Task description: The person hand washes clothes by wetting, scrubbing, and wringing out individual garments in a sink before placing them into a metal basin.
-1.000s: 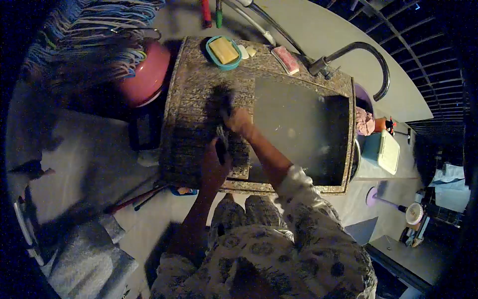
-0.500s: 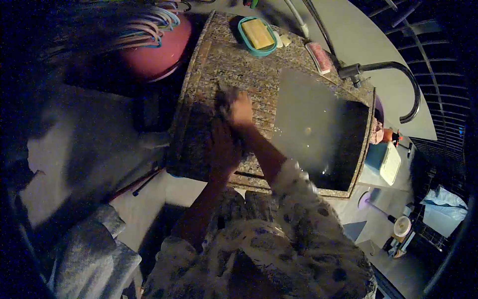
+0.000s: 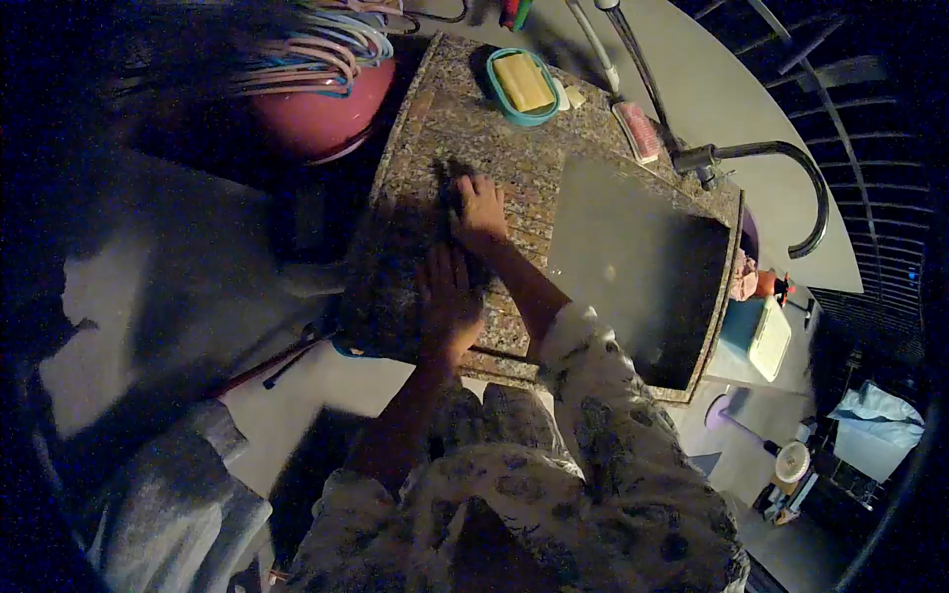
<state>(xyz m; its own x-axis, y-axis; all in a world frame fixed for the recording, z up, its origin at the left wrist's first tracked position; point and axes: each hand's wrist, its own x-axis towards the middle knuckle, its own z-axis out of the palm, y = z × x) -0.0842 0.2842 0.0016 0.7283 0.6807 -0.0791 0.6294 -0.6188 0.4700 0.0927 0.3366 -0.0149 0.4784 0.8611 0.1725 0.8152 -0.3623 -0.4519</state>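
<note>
My right hand [image 3: 480,211] presses down on the ribbed stone washboard [image 3: 529,212] of the sink unit, fingers curled. A small dark bunch that looks like wet cloth [image 3: 453,170] sticks out beyond its fingers; most of it is hidden and shaded. Closer to my body, my left hand [image 3: 452,296] lies with its fingers stretched forward, palm down, just behind the right. Dark material shows between the two hands, but its outline is lost in shadow. To the right is the basin, holding cloudy grey water [image 3: 613,257].
A teal dish with a yellow soap bar [image 3: 524,83] sits at the far edge, soap scraps beside it. A pink brush [image 3: 638,131] lies near the curved faucet [image 3: 781,153]. At left stand a red basin [image 3: 326,109] and hangers [image 3: 326,59]. A lidded box [image 3: 769,339] stands right.
My right hand has shifted slightly and its blur has gone, so the fingers show more clearly. The left hand remains behind it. The whole view has tilted a little with my head.
</note>
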